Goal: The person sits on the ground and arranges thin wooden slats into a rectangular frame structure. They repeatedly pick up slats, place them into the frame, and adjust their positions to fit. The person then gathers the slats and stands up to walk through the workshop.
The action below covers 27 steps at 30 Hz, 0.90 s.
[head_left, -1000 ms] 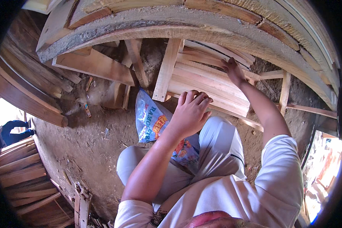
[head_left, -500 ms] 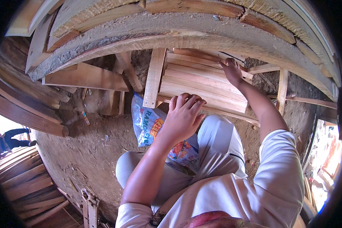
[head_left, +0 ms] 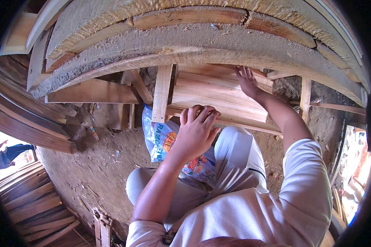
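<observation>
Seen from the head camera, looking down past white-trousered knees onto a dirt floor strewn with shavings. Left hand (head_left: 197,131) curled over the near edge of a stack of pale, freshly sawn wooden planks (head_left: 218,96), fingers bent and close together, gripping that edge with the thumb apparently tucked beneath, though the underside stays hidden. Right hand (head_left: 248,80) reaching farther up, fingers spread flat on the top plank near the stack's far edge, pressing rather than clasping. Stack lying roughly level just beyond the knees, under a heavy, rough grey timber beam (head_left: 202,43) arching across the top of the view, and beside an upright light wooden slat (head_left: 161,94) at its left end. Likely stiff and fairly light plank by plank, heavier as a bundle; dry and splintery rather than slippery, and prone to sliding one board over another, so best taken at opposite edges with both palms squeezing the layers together. Blue printed plastic sack (head_left: 165,138) crumpled on the ground under the left wrist, touching the knee. More dark curved boards (head_left: 24,119) stacked at the left, and a distant bending person in blue (head_left: 8,154) in a bright opening.
</observation>
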Motion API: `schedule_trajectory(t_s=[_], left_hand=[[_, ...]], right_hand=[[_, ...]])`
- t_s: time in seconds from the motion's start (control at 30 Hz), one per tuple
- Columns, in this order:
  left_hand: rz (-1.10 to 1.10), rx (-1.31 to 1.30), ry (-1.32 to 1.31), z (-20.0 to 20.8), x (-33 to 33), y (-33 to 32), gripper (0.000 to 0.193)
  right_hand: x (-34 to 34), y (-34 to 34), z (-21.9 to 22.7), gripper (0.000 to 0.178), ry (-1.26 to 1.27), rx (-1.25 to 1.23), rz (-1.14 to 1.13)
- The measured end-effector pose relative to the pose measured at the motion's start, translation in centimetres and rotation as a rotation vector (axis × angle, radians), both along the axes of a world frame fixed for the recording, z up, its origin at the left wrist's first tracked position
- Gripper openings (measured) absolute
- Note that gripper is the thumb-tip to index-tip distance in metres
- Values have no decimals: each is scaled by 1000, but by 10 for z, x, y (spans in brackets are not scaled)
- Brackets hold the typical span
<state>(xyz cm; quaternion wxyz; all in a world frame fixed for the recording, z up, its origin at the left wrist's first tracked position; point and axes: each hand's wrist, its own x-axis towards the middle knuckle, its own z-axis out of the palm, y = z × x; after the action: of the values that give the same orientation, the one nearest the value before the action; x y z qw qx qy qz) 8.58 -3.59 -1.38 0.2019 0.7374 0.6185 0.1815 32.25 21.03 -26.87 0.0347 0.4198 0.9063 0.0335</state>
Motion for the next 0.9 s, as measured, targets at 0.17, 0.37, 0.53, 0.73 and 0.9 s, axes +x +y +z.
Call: schedule_trajectory(t_s=[0.17, 0.37, 0.53, 0.73, 0.9], left_hand=[[4, -11, 8, 4, 0, 0, 43], [17, -9, 47, 4, 2, -2, 43], [11, -12, 29, 4, 2, -1, 44], [3, -11, 18, 2, 0, -2, 44], [3, 0, 18, 2, 0, -1, 43]], right_hand=[[-4, -1, 19, 70, -33, -73, 45], [-5, 3, 21, 64, -108, -33, 158], [-6, -4, 9, 65, -307, 110, 171], [-7, -3, 2, 67, -284, 89, 140], [-1, -3, -8, 72, -237, 384, 295]])
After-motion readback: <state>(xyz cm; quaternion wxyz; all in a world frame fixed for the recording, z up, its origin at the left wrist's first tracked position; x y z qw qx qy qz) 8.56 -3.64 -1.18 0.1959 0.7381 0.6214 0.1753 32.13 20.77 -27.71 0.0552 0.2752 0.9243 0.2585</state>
